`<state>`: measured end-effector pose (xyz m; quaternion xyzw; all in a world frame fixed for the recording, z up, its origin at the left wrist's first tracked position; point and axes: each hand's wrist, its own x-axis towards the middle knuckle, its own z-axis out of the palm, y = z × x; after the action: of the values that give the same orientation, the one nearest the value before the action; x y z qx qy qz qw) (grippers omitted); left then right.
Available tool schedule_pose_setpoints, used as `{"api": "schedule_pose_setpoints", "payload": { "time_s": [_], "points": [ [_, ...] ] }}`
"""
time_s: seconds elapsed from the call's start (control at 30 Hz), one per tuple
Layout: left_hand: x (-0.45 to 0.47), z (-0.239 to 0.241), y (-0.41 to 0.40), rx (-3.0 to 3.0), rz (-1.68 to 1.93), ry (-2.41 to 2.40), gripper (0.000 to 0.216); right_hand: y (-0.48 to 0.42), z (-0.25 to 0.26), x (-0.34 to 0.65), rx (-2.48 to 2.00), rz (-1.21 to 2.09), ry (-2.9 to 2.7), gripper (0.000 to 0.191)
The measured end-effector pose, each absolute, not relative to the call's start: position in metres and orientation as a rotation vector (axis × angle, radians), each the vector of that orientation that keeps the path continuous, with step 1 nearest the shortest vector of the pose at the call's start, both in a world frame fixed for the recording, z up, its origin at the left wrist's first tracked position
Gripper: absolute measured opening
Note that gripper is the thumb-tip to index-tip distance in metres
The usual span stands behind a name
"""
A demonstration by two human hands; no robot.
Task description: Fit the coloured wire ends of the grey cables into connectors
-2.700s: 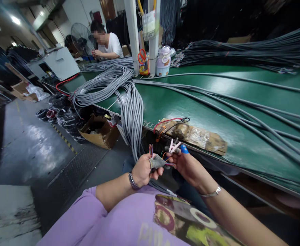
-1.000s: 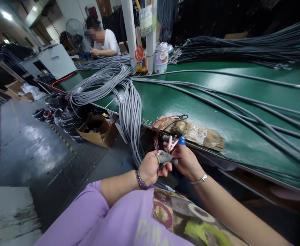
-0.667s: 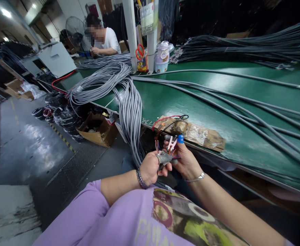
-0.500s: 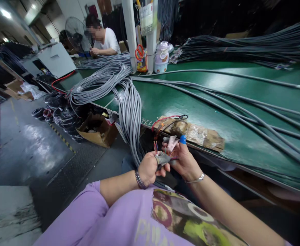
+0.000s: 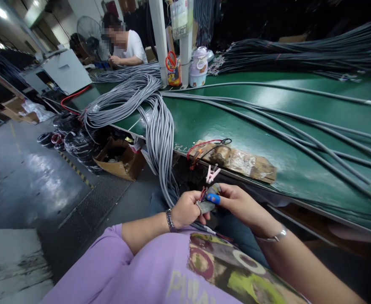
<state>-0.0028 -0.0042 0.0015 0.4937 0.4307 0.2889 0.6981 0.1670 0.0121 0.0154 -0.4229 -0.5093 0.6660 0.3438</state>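
- Green-topped workbench edge lies just beyond both hands.
- Left hand fingers pinch the grey sheathed cable end above the lap; right hand fingertips squeeze its thin coloured wires.
- A slack grip could let the wires splay, and the pink plastic clip dangling near might snag them.

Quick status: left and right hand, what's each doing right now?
Left hand: closed, gripping the grey cable end.
Right hand: fingertips pinched on the coloured wires at that end.

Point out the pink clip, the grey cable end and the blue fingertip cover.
pink clip (image 5: 212,173): head view, on its spread pink handles.
cable end (image 5: 205,206): head view, on the grey sheath in the left hand (image 5: 185,208).
blue fingertip cover (image 5: 214,198): head view, on its rounded tip, right hand (image 5: 241,203).
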Motion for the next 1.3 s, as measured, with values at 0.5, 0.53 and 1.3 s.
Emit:
{"api": "schedule_pose_setpoints", "payload": {
  "time_s": [0.5,0.53,1.3],
  "points": [
    [-0.001,0.008,-0.004,0.884,0.883,1.037,0.037,0.014,-0.003,0.16,-0.967,1.744,-0.877,0.033],
    [0.0,0.011,-0.004,0.854,0.886,1.024,0.036,0.017,-0.005,0.16,-0.933,1.754,-0.82,0.034],
    [0.014,0.018,0.005,0.719,0.858,0.956,0.039,0.04,0.001,0.136,-0.874,1.834,-0.588,0.054]
  ]
}}
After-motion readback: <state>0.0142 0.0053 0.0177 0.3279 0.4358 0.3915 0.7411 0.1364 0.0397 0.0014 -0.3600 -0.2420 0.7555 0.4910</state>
